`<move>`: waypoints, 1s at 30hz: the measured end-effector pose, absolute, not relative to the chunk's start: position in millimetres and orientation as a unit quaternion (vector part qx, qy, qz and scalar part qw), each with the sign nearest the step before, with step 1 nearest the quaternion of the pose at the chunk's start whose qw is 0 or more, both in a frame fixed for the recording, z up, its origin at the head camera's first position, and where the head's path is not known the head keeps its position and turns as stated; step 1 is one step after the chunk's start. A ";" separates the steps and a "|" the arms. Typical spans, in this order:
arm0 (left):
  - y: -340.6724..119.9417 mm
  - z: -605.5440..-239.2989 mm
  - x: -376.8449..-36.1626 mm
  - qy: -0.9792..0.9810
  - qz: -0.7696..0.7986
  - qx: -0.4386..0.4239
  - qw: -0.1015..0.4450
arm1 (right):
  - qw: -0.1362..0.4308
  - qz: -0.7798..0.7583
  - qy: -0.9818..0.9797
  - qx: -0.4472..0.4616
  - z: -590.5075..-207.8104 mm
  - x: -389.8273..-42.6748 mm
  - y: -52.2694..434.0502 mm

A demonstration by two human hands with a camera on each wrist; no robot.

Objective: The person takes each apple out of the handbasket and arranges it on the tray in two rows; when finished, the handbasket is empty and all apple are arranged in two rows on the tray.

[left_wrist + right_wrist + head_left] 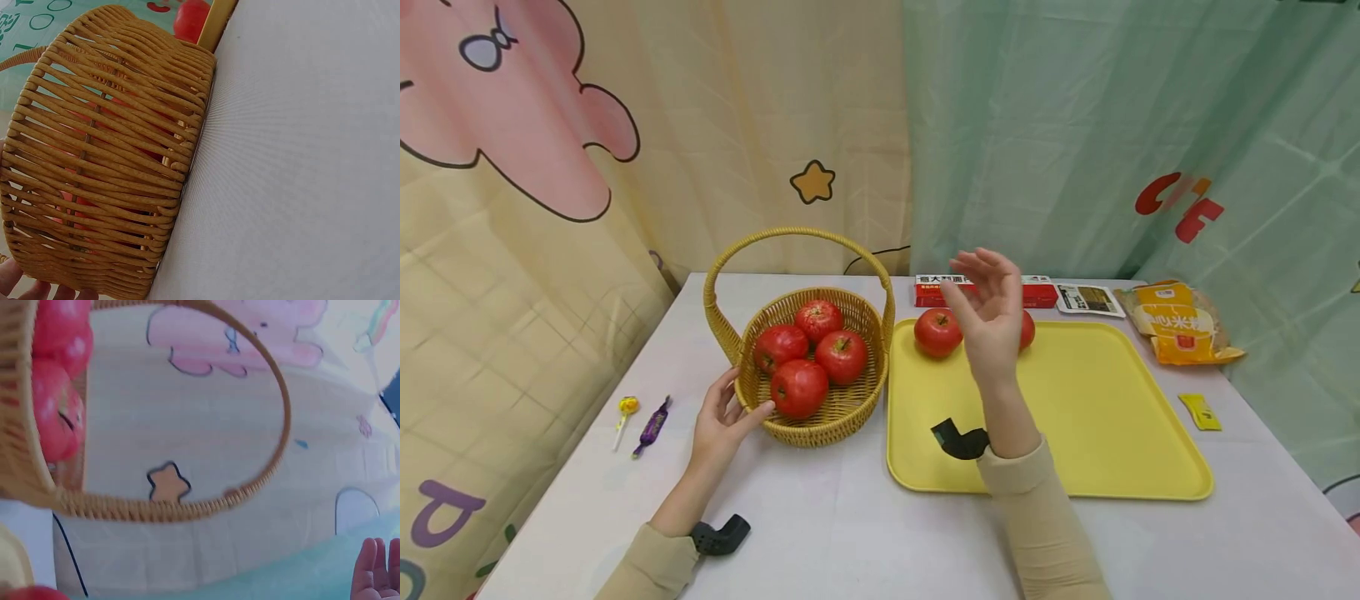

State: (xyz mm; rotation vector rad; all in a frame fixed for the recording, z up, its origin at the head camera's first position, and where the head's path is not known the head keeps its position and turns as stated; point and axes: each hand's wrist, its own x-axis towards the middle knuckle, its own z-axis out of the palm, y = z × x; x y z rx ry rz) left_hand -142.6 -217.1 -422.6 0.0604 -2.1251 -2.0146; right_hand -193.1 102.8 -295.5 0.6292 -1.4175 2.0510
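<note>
Several red apples (800,388) lie inside a round wicker basket (820,433) whose tall handle stands upright. At the basket's left side my left hand (722,425) holds the wall, with the thumb near the front rim and the fingers round the side. Close up in the left wrist view, fingertips (37,291) touch the woven wall. My right hand (992,325) is raised above the yellow tray (1105,417), its fingers loosely bent and nothing in them. Behind it on the tray, one red apple (937,332) shows whole and another (1027,331) is partly hidden.
A lollipop (626,412) and a purple-wrapped candy (652,427) lie left of the basket. Behind the tray are a red box (1039,295) and a flat packet (1090,301). An orange bag (1176,322) and a small yellow packet (1201,412) lie on the right.
</note>
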 end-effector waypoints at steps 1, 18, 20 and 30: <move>-217.2 -422.5 -142.6 -0.722 -0.684 0.020 0.107 | 0.274 0.768 -0.520 0.256 -298.1 -192.1 92.7; -217.0 -423.5 -142.5 -0.716 -0.691 0.017 0.101 | 0.062 0.635 -0.706 0.307 -366.1 -195.2 3.2; -216.9 -423.7 -142.6 -0.713 -0.693 0.015 0.101 | 0.053 0.614 -0.726 0.305 -370.7 -197.2 1.9; -217.2 -424.3 -142.7 -0.713 -0.693 0.014 0.103 | 0.015 0.555 -0.774 0.304 -379.7 -202.6 -0.2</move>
